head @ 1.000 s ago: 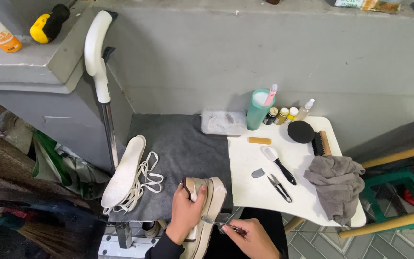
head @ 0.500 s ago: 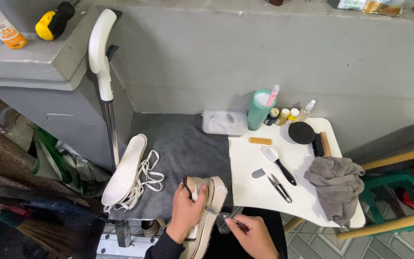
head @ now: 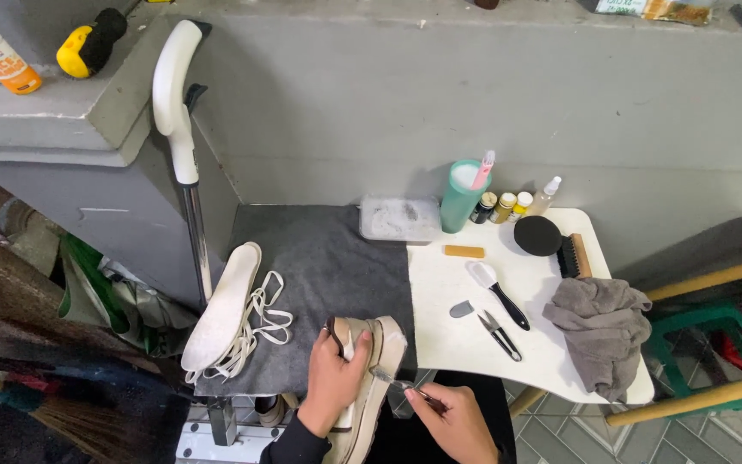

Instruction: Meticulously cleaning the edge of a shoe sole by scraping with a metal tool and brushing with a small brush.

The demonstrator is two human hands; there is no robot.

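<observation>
Head view: our left hand (head: 334,378) is clamped around the upper of a beige, thick-soled shoe (head: 369,378), which lies on its side at the near edge of a dark grey felt mat (head: 319,258). Our right hand (head: 457,421) pinches a thin metal tool (head: 392,381), tip touching the sole edge. The white insole (head: 221,305) and white laces (head: 259,322) already lie removed on the mat. How much of the sole is worked, we cannot tell.

Beige shoe (head: 371,378), grey mat (head: 328,266)
</observation>
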